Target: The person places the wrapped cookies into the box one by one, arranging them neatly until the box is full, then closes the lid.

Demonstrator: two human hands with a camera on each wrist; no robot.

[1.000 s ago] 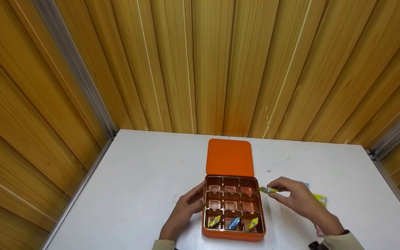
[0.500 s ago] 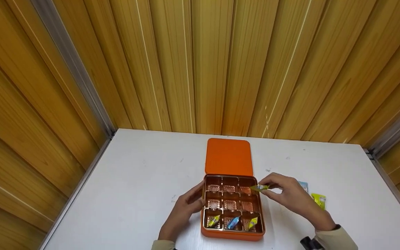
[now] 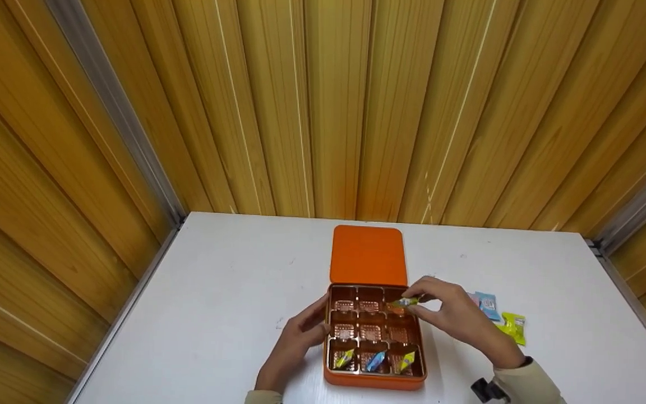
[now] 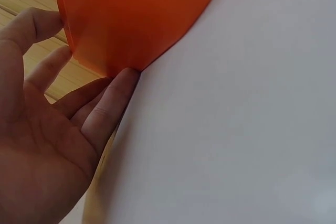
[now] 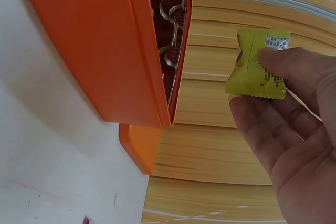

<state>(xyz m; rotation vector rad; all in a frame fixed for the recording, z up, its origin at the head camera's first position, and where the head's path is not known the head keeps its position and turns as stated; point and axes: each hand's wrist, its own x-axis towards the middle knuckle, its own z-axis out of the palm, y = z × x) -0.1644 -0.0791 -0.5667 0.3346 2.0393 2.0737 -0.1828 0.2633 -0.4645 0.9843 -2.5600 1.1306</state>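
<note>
An orange tin box (image 3: 376, 382) with a brown tray of square compartments stands on the table. Yellow-green wrapped candies lie in its front-left (image 3: 345, 358) and front-right compartments, with a blue wrapped candy (image 3: 377, 361) between them. My left hand (image 3: 298, 343) rests against the left side of the box, fingertips touching its orange wall (image 4: 136, 14). Between thumb and fingers, my right hand (image 3: 455, 311) pinches a yellow wrapped candy (image 5: 257, 72). In the head view this candy overlaps the far-right compartment.
Behind the box lies its orange lid (image 3: 368, 255), open flat. Right of the box, partly behind my right hand, are a blue packet (image 3: 488, 306), a yellow packet (image 3: 515, 327) and a pink one. Wood-patterned panels (image 3: 334, 112) rise behind the white table (image 3: 233, 280).
My right hand has moved left with the yellow candy, from beside the box to over its far-right compartment. The packets at right now show more. My left hand stays at the box.
</note>
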